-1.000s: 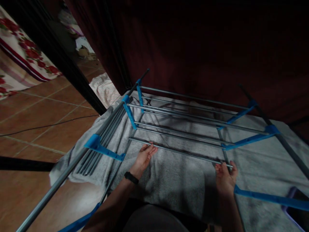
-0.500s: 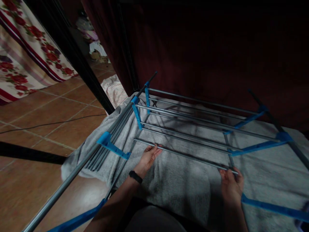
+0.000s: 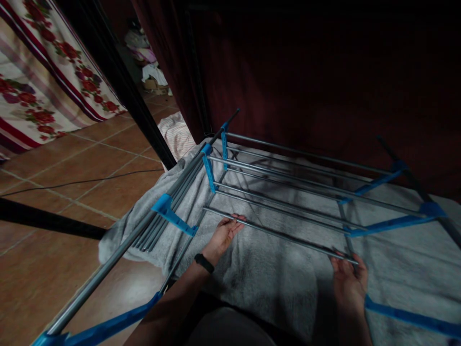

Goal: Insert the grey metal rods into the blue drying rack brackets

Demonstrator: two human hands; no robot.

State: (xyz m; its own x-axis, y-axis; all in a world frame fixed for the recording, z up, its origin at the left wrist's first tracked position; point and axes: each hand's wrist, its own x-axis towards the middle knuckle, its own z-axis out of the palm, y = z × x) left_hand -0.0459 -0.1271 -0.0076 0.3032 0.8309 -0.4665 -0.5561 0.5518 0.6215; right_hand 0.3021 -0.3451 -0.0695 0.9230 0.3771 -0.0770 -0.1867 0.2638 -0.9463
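Observation:
A loose grey metal rod (image 3: 284, 236) spans the space between my hands, above the grey blanket. My left hand (image 3: 225, 231) has its fingers closed on the rod toward its left end. At the right end my right hand (image 3: 348, 276) grips the same rod. Around them stands a partly built rack frame with blue plastic brackets (image 3: 175, 217) and several metal bars (image 3: 288, 175) fixed across it. The rod's left tip lies near the frame's left lower tube (image 3: 183, 250). Whether it touches that tube I cannot tell.
Several loose rods (image 3: 158, 230) lie on the blanket (image 3: 273, 283) at the left. A dark post (image 3: 133, 101) and a dark bar (image 3: 46, 218) stand beside the tiled floor (image 3: 90, 163), where a cable (image 3: 82, 181) runs. A dark red curtain (image 3: 288, 86) hangs behind.
The view has shifted slightly, so everything sits a little further right. Both hands still hold the rod, with hardly any movement against the frame.

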